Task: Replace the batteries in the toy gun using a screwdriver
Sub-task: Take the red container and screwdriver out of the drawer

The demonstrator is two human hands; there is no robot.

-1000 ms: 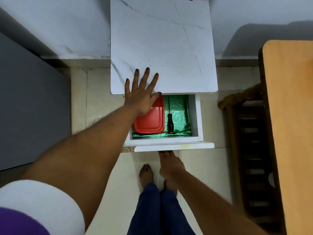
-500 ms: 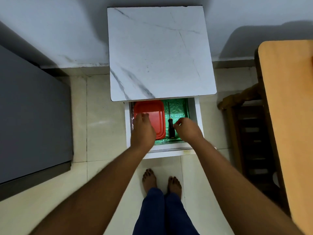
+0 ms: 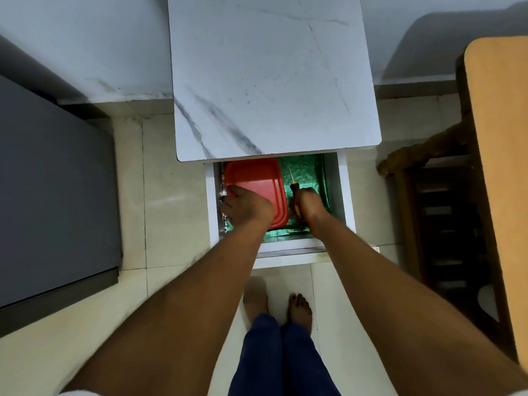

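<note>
Reaching down into the open drawer (image 3: pixel 347 195) of a small white cabinet, both hands work side by side under the front edge of the marble-patterned top (image 3: pixel 271 81); the left hand (image 3: pixel 247 208) lies over the near left part of a red plastic box (image 3: pixel 255 181), its fingers curled down along the box's left edge against the drawer's left wall, so it appears to grasp the box there, though the fingertips are hidden; the right hand (image 3: pixel 310 202) is clenched round the handle of the screwdriver (image 3: pixel 294 187), which sits in the right half of the drawer just beside the red box's right edge; a yellow and black stretch of handle shows on either side of the fist, and the thin metal shaft points toward the drawer's far edge; under both things the drawer floor is lined with crinkled green sheet (image 3: pixel 303 171), bare at the far right corner and along the near edge; the toy gun itself cannot be seen, and whether it lies inside the box cannot be told; on the pale tiled floor (image 3: pixel 171 224) below the drawer front stand two bare feet (image 3: pixel 298 308) and dark blue trouser legs; a dark grey surface (image 3: pixel 51 195) fills the left side, and a wooden tabletop (image 3: pixel 503 167) with a dark wooden frame beneath it runs down the right side.
</note>
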